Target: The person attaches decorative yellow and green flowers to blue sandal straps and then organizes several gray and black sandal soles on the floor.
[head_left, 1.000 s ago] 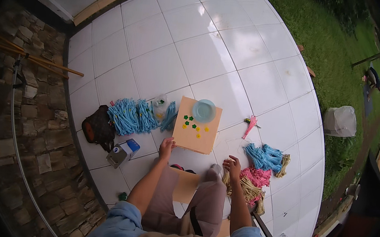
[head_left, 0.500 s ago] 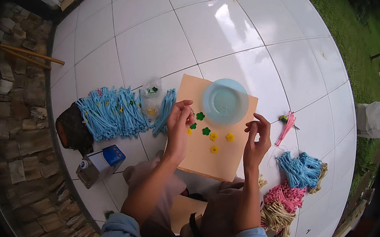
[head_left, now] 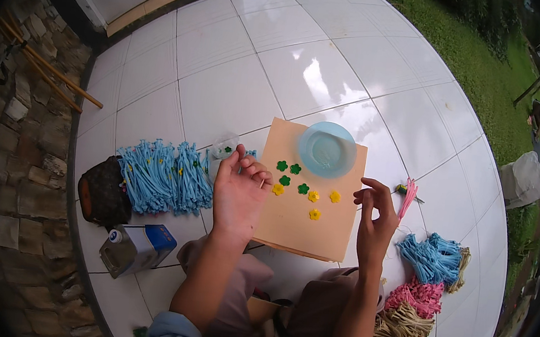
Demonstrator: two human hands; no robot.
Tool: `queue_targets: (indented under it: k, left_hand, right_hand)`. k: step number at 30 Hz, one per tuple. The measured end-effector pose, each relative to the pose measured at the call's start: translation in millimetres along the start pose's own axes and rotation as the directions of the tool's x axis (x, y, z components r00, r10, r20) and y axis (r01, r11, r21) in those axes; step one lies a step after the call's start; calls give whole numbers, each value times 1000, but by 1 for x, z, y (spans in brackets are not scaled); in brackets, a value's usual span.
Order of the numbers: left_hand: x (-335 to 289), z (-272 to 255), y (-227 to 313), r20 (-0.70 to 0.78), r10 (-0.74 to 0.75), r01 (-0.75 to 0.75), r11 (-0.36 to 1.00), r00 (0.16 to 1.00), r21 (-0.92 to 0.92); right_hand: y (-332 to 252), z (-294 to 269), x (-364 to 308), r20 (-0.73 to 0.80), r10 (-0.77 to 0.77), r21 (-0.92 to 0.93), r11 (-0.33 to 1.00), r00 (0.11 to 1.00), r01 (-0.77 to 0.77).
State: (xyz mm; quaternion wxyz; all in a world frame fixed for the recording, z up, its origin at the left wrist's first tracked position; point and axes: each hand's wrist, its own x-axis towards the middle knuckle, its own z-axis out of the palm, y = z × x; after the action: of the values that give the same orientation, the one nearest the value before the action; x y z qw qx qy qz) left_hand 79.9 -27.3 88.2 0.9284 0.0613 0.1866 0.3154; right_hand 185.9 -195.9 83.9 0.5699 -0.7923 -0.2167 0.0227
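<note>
My left hand [head_left: 239,195] has its fingers [head_left: 258,172] pinched on a thin pale stick [head_left: 262,183] over the left edge of the tan rectangular board [head_left: 290,226] on the floor; my right hand [head_left: 375,220] hangs loosely open at the board's right edge, beside small green and yellow flowers [head_left: 301,186].

Left hand [head_left: 240,188] raised, fingers curled — right hand [head_left: 375,216] raised, fingers loosely open.

Soft daylight; white glare patch on the floor tiles [head_left: 313,74] beyond the board; strong fisheye bending, dark vignetted rim.
</note>
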Motion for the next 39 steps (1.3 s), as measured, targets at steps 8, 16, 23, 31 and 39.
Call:
queue_targets:
  k: [8, 16, 23, 31, 39]
  left_hand:
    - [-16, -1, 72, 43, 61, -57, 994, 997, -97]
    - [26, -125, 163, 46, 325, -157, 325, 945, 933]
    - [96, -305, 77, 300, 268, -320, 33, 916, 947]
    - [108, -348, 51, 159, 223, -161, -8, 962, 987]
    - [44, -245, 85, 116, 514, -321, 331, 850, 888]
  right_hand:
    - [-7, 75, -17, 178, -48, 372, 928, 983, -22]
    - [30, 275, -128, 445, 10, 540, 794, 895, -278]
    - [167, 333, -131, 36, 632, 85, 770, 774, -632]
    - [171, 352, -117, 156, 709, 170, 666, 687, -726]
    - [55, 296, -112, 297, 159, 379, 885, 941, -269]
